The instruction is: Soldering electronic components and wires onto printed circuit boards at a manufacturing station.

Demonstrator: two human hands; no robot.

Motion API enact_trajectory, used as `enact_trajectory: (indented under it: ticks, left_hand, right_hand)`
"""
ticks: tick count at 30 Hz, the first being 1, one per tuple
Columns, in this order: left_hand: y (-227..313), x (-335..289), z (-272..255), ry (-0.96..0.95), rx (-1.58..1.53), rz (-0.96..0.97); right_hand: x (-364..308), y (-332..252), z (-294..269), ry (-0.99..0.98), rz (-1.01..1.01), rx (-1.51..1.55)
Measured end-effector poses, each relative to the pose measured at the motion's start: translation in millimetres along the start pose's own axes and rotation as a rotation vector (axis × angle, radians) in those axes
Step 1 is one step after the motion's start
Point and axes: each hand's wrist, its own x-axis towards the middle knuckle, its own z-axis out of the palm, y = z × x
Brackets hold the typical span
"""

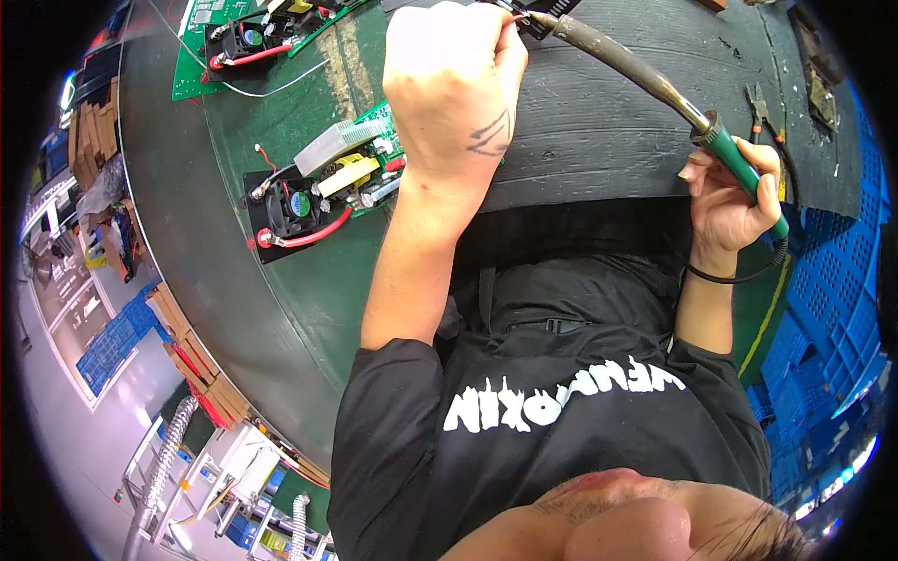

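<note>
left grip (454,79): fingertips hidden | black part (561,7): cut by top edge | nearer circuit board (360,168): end behind wrist (440,184)

Green-handled soldering iron (687,107) slanted, tip near black part (558,7).

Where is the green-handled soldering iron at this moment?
In the head view, the soldering iron is right of centre, held in the right hand and angling up and left over the dark bench toward the left hand.

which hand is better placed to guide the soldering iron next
Probably the right hand: it already grips the soldering iron by its green handle, with the tip close to the left hand. The left is curled near that tip, away from the handle, its fingertips mostly hidden.
</note>
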Motion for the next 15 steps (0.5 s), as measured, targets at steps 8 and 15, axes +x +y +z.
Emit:
enact_trajectory:
  ticks: [8,15]
  left_hand:
    - [1.1,0.2,0.4,0.002,-0.002,-0.01]
    - [1.7,0.2,1.1,0.013,-0.001,-0.007]
  right_hand:
    - [-0.2,-0.1,1.7,0.013,-0.003,-0.021]
    - [-0.5,-0.2,2.8,0.014,-0.008,-0.035]
